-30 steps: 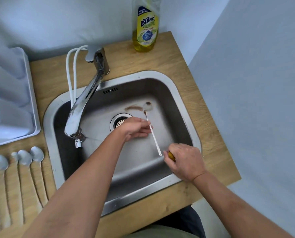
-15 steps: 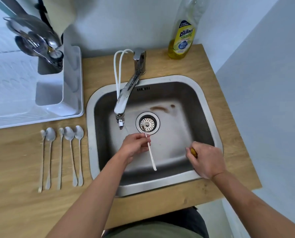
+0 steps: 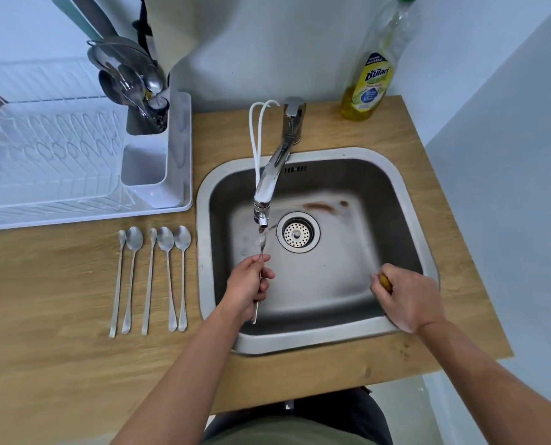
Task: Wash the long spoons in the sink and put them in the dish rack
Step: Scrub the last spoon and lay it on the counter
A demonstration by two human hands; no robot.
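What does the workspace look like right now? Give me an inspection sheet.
Surface: wooden counter, steel sink set in it.
Job's things: held spoon under the faucet spout; five long spoons in a row left of the sink; dish rack, utensils in its far cup.
Clutter: soap bottle at the back; brown stain on the sink floor.
Grippers: left hand grips the spoon; right hand closed on a yellow item, likely a sponge.
Cables: white hoses behind the faucet.
Surroundings: pale walls.
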